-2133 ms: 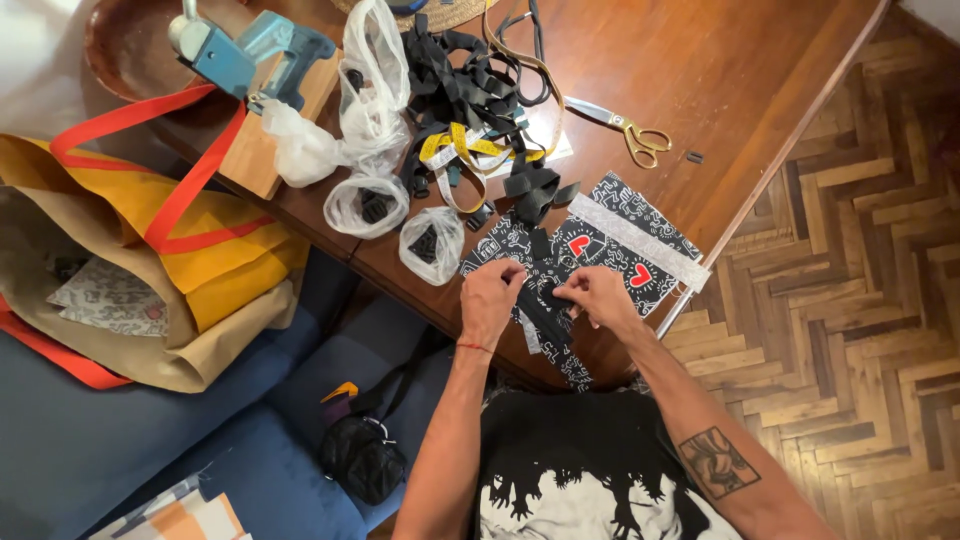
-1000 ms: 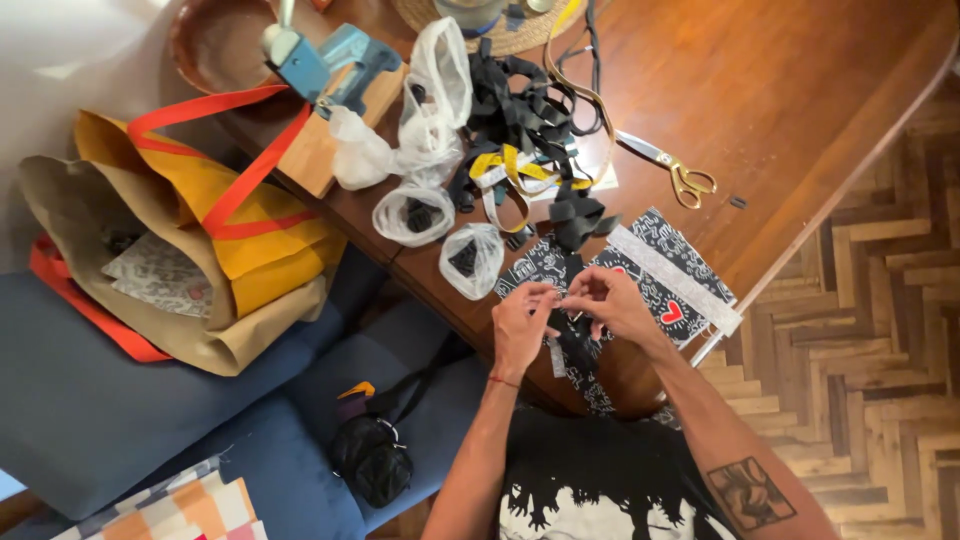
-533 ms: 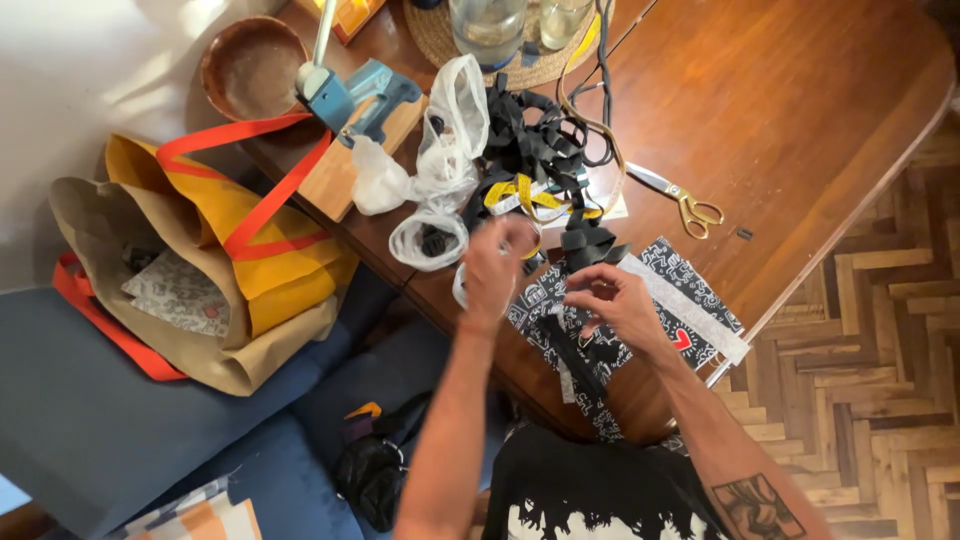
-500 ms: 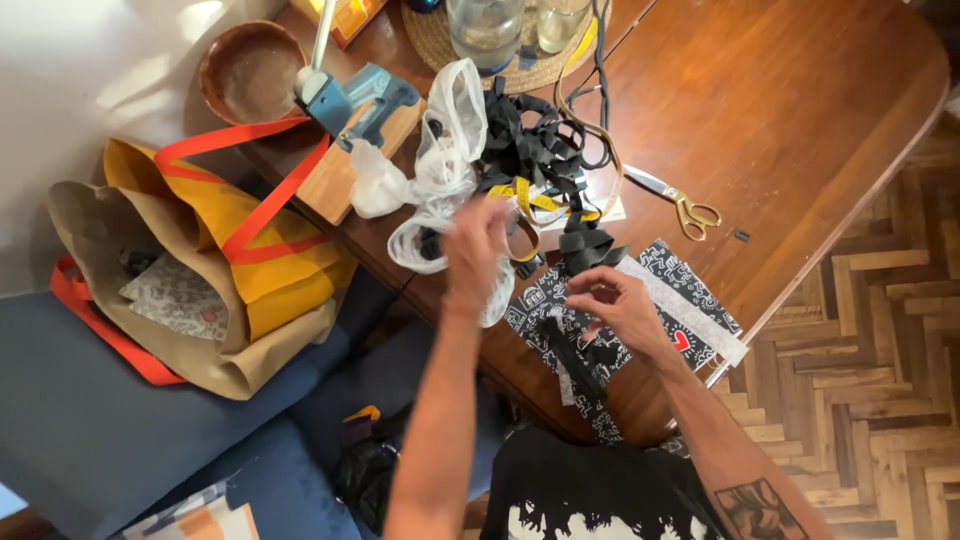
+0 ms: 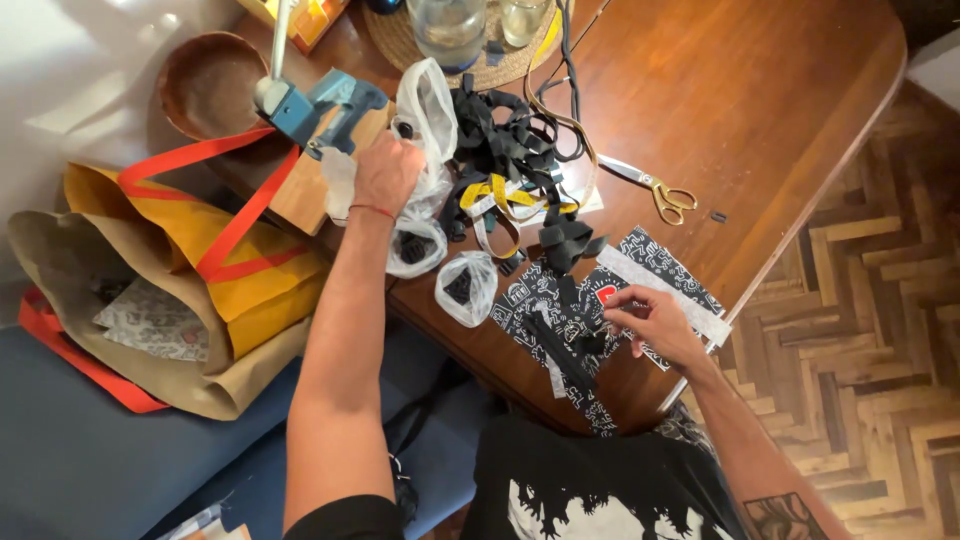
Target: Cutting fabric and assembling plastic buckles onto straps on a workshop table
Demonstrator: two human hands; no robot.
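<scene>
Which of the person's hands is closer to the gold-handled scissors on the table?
Right. The right hand rests on the patterned fabric just below the scissors; the left hand is far across the table, at the clear plastic bags.

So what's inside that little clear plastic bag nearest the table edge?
The clear plastic bag on the wooden table holds something small and dark. What those pieces are cannot be made out; the crumpled plastic blurs them.
</scene>
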